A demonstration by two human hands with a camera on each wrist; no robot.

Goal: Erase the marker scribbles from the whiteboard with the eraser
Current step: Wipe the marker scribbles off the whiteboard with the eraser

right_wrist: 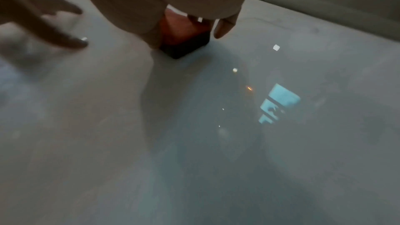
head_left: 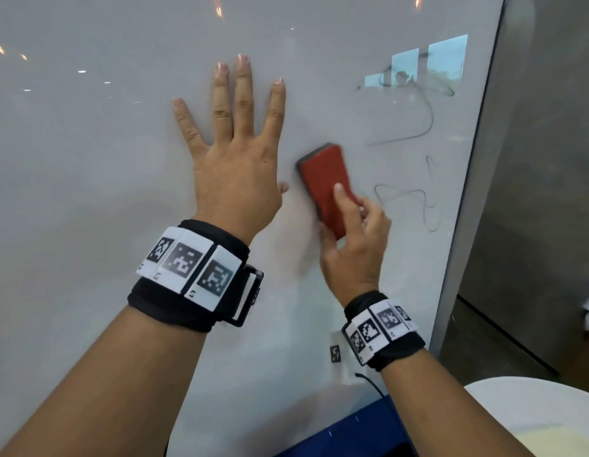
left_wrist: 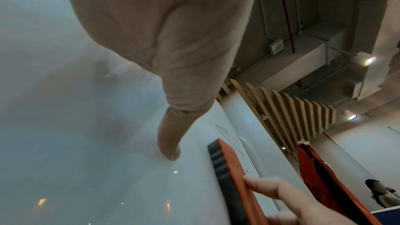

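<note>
Glossy whiteboard (head_left: 88, 159), grey wall at its rt edge.
L hand (head_left: 233, 166) flat on board, fingers spread; R hand (head_left: 355, 245) grips red eraser (head_left: 326, 186), felt on board, just left of thin black scribbles (head_left: 415, 196); window & ceiling lights reflect.

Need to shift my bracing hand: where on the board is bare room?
Bare whiteboard lies left of and above the left hand. Crowded on the right: eraser in the right hand, then scribbles up to the board's right edge.
</note>
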